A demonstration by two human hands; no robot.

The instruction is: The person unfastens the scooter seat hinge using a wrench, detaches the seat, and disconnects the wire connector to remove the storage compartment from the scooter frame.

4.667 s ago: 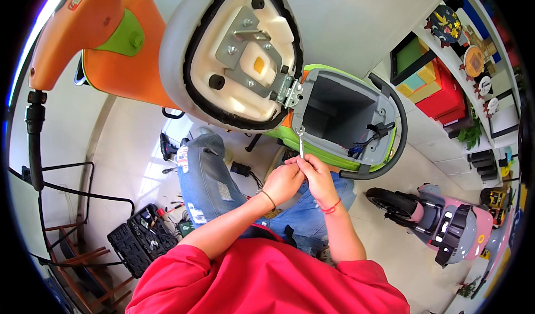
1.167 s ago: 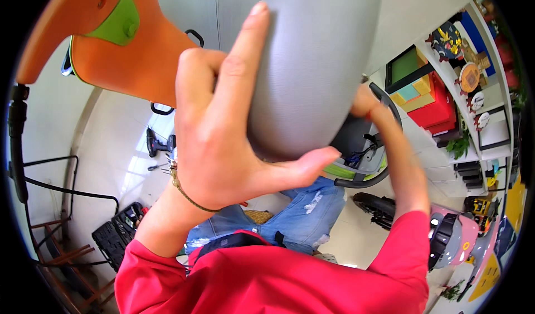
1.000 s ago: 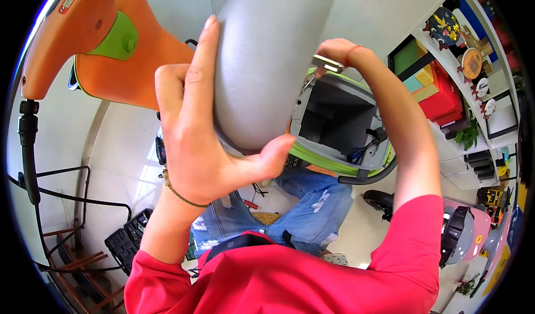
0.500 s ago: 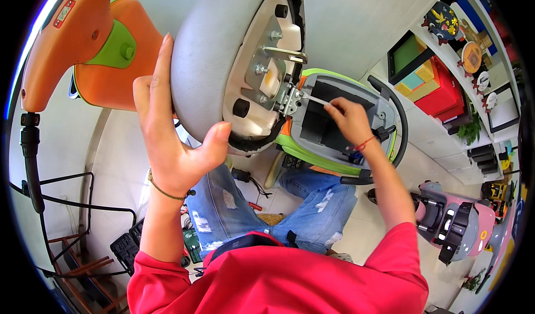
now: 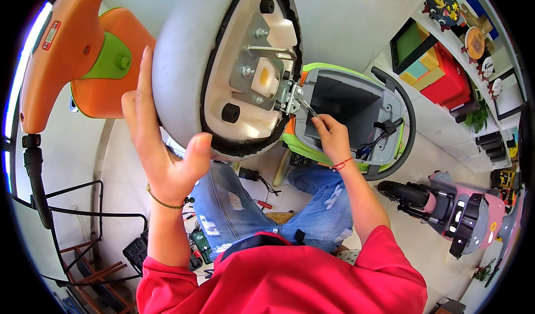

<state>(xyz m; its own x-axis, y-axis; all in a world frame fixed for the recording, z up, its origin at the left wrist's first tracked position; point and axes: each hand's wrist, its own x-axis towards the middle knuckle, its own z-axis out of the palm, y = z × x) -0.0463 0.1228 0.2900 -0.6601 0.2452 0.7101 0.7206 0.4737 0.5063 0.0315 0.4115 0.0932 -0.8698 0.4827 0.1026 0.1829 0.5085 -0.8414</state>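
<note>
A grey scooter seat (image 5: 181, 63) stands tilted up, its cream underside with bolts and black rubber stops facing right. My left hand (image 5: 161, 146) holds the seat by its near side, fingers stretched along the grey cover and thumb by the black trimmed edge. In my right hand (image 5: 333, 138) is a slim silver wrench (image 5: 310, 109), pinched between thumb and fingers. The wrench's far end meets the metal hinge (image 5: 291, 97) at the seat's lower right edge; the exact fit is too small to tell. Beyond the hinge lies the open grey storage compartment (image 5: 384, 105) with a green rim.
Orange scooter bodywork (image 5: 69, 40) rises at the left. A black grab rail (image 5: 411, 124) curves round the compartment. Tools and a tool case (image 5: 135, 251) lie on the floor near my legs. A pink scooter (image 5: 473, 216) stands at the right, below shelves with boxes (image 5: 446, 74).
My right hand has moved left and down, and the wrench has swung to a steeper slant at the hinge. The seat and my left hand sit further left in the picture.
</note>
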